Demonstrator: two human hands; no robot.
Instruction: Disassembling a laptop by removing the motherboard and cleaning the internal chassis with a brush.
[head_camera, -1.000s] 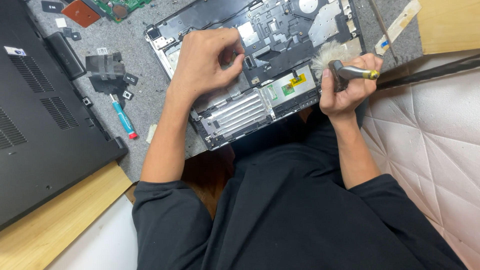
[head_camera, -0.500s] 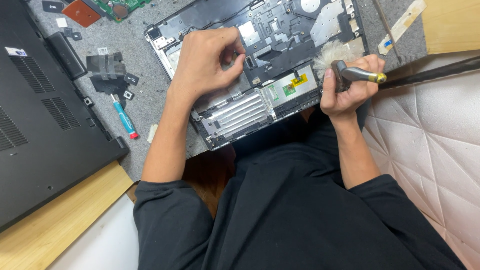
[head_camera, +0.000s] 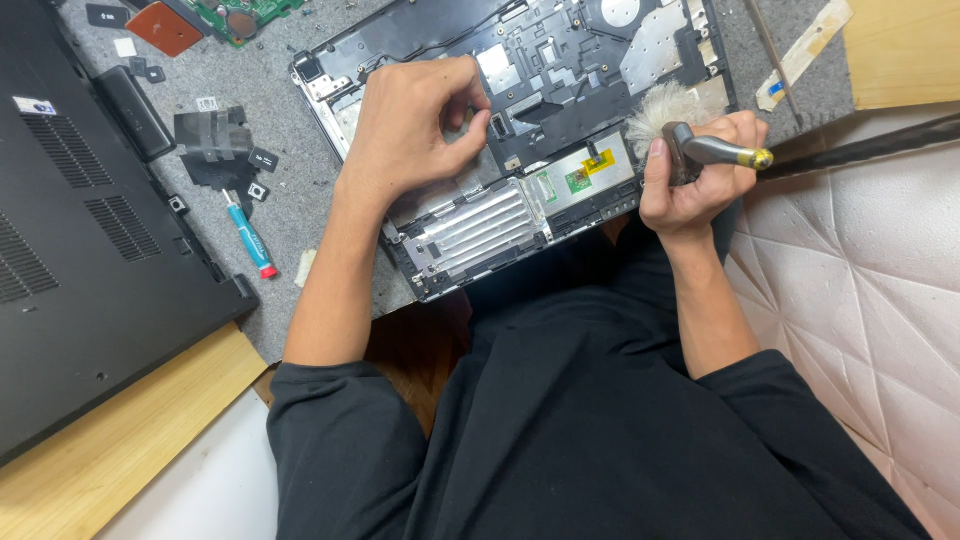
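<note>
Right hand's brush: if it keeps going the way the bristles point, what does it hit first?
The right hand holds the brush with its bristles pointing toward the open laptop chassis. They seem to be at or just over its right edge already, so the chassis comes first, probably its silver plate; depth is unclear.

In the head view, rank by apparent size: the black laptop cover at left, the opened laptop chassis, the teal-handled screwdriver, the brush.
1. black laptop cover
2. opened laptop chassis
3. teal-handled screwdriver and brush: look alike; the right hand hides part of the brush.

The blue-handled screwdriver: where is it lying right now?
In the head view the blue-handled screwdriver lies on the grey mat, left of the opened laptop chassis and the left forearm, beside the black laptop cover.
</note>
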